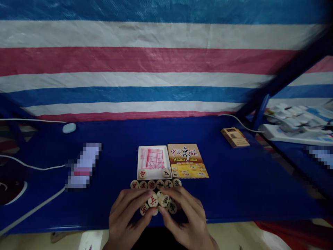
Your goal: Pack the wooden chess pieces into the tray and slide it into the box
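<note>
Near the front edge of our bench [234, 194], our left hand [127, 211] pinches a red-marked chess piece [153, 200] and our right hand [187, 211] a black-marked piece [164, 199], with a row of pieces [151, 184] between them and the white tray [139, 161]

Dim light is leaving the blue tabletop [247, 184] murky, while faint glare is catching the striped tarpaulin [156, 59]. The xiangqi pieces [153, 200] are showing fairly sharply; the diagonal post [286, 74] is blurring, and coarse pixels are masking the smartphone [84, 165].
</note>
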The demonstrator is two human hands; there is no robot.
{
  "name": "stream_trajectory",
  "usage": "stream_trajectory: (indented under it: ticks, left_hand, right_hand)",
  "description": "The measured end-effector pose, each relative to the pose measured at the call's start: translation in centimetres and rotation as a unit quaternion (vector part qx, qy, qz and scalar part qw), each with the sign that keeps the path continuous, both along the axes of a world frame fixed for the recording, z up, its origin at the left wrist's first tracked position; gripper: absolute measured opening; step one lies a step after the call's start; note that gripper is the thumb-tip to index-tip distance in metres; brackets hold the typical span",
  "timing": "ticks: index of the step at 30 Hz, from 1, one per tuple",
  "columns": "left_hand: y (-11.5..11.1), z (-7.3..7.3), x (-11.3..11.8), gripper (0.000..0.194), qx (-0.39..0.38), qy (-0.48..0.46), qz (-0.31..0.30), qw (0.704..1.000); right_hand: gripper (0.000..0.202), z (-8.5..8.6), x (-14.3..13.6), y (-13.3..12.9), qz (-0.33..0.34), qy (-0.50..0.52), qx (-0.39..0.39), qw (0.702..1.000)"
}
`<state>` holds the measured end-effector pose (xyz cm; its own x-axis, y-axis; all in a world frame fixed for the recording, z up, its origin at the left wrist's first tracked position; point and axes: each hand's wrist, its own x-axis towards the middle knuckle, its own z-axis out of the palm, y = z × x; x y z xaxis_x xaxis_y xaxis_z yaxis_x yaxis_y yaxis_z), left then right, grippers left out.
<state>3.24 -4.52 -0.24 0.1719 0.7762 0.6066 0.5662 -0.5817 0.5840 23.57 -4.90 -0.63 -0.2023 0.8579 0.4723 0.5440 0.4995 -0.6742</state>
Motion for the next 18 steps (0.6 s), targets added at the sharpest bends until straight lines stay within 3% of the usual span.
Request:
stream_trajectory:
  ticks: [9, 18]
  left_hand:
    - [0.25, -0.26, -0.22, 0.031, 0.012, 0.008, -0.009, 1.000]
    - [-0.03, -0.39, -0.03, 0.030, 0.014, 0.002, 0.026, 1.000]
  right_hand:
    - [0.043, 0.02, 0.05, 0.12, 0.024, -0.016, 0.023, 0.999]
    - [0.044, -0.49, 0.07, -0.06, -0.006, 0.002, 0.036, 0.999]
